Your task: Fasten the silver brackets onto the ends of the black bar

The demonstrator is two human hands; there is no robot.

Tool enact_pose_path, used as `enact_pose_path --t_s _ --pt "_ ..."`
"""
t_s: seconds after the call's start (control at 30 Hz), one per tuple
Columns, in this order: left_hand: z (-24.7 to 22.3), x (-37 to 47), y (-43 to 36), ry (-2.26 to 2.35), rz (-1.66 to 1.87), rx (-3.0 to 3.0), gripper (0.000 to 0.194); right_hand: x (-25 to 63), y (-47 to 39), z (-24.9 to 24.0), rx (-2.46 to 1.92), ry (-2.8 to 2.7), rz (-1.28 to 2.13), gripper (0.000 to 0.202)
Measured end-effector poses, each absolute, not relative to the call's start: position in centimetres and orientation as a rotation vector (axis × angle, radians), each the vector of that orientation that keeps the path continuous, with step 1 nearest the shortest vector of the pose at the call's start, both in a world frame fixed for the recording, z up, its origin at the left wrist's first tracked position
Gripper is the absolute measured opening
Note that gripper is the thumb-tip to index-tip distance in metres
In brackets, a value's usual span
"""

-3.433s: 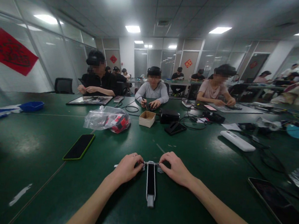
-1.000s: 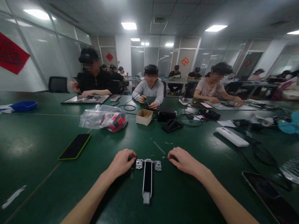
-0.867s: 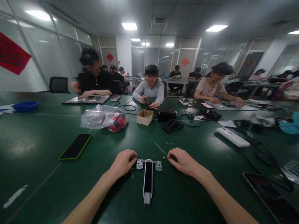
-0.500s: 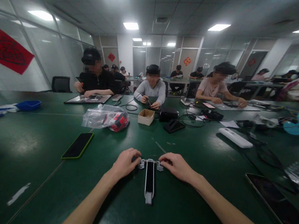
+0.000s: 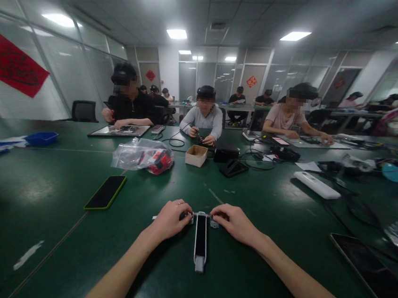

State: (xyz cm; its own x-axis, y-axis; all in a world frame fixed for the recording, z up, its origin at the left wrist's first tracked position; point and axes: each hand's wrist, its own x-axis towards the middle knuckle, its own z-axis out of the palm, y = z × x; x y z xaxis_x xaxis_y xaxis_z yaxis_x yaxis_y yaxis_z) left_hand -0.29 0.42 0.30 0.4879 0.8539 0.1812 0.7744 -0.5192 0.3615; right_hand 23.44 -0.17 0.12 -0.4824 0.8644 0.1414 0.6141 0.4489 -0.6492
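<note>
Presently, from my far seat, I see the T-shaped metal piece (image 5: 202,230) lying on the green table (image 5: 111,234), between the left hand (image 5: 171,217) and the right hand (image 5: 236,223). Its black-faced bar (image 5: 201,241) runs back between the wrists. Both hands have bent fingers touching its bracketed ends (image 5: 214,225); whether they really pinch, I cannot tell.

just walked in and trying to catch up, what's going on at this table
A person's left hand and right hand are at the small metal fittings on either side of a slim black-and-white piece, at its far end. It lies on the green table; how firmly the fingers grip is too small to tell. Across the table sits a person in a grey top.
</note>
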Motion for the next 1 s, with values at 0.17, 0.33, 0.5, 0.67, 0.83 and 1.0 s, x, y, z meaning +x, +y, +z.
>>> enact_pose_path --t_s 0.17,0.33,0.5,0.67,0.83,1.0 --pt "0.18 -0.25 0.40 1.385 0.500 2.501 0.015 23.57 -0.05 -0.06 -1.233 -2.237 0.737 0.021" --pt "0.03 -0.23 0.42 1.389 0.509 2.500 0.014 23.59 0.11 -0.24 -1.229 -2.233 0.721 0.020" --pt "-0.21 -0.25 0.53 1.395 0.507 2.518 0.013 23.51 0.15 -0.33 -1.208 -2.227 0.697 0.020" --pt "-0.45 -0.29 0.53 1.381 0.543 2.530 0.012 23.40 -0.03 -0.28 -1.261 -2.198 0.732 0.021" --pt "-0.59 -0.31 0.58 1.381 0.548 2.537 0.012 23.08 -0.18 -0.23 -1.278 -2.211 0.654 0.019" --pt "-0.71 -0.23 0.65 1.378 0.545 2.545 0.012 22.63 -0.48 0.04 -1.314 -2.143 0.650 0.017"
